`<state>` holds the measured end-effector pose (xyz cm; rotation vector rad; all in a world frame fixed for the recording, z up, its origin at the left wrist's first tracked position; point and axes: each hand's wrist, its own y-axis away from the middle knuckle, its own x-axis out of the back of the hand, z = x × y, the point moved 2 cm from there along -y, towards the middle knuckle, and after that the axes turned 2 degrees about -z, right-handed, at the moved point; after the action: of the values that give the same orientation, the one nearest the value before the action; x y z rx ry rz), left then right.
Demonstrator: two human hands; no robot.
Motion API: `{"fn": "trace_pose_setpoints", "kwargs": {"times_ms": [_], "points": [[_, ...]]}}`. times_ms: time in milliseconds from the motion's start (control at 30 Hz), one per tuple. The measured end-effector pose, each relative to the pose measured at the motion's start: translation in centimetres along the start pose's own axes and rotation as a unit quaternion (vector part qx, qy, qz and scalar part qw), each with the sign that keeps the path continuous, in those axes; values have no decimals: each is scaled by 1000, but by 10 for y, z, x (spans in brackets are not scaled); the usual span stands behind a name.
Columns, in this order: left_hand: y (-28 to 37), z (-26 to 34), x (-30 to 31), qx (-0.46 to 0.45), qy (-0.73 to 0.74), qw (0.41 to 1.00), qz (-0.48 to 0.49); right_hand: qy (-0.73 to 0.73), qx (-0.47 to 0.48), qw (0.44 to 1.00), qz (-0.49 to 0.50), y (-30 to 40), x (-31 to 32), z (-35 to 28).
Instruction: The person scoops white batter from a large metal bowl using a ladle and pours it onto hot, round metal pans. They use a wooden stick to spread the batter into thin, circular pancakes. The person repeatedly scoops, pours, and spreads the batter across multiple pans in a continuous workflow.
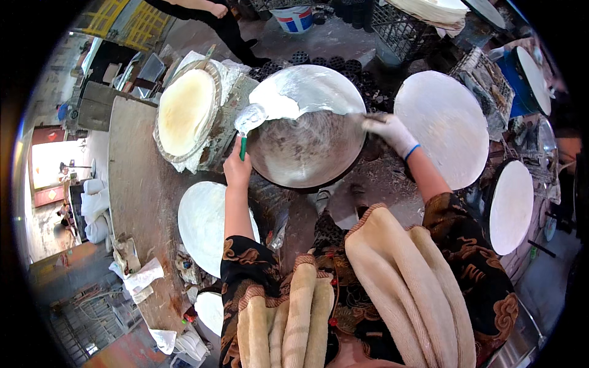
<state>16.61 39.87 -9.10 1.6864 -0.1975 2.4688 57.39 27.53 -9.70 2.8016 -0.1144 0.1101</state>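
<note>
A large round metal griddle point(308, 156) lies in front of me, its far part covered by white batter point(317, 87) and its near part bare and dark. My left hand point(237, 166) is closed around the green handle of a ladle or scoop point(251, 118), whose white-coated head is over the griddle's left rim. My gloved right hand point(389, 131) is at the griddle's right rim, its fingertips blurred; whether it grips the rim or something thin cannot be told. A stack of pale round sheets point(186, 112) rests on a round tray to the left.
Other white-topped round griddles stand at the right point(441, 131), far right point(511, 207) and lower left point(202, 225). Black coal briquettes point(322, 61) lie behind the griddle, near a white bucket point(293, 19). A person point(230, 32) stands beyond. A long board point(138, 184) runs at the left.
</note>
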Motion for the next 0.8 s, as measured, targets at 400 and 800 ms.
{"fn": "trace_pose_setpoints", "kwargs": {"times_ms": [400, 800], "points": [[64, -18, -26, 41, 47, 994, 90, 146, 36, 966, -212, -23, -38, -9], [112, 5, -33, 127, 80, 984, 101, 297, 57, 910, -283, -77, -31, -26]]}}
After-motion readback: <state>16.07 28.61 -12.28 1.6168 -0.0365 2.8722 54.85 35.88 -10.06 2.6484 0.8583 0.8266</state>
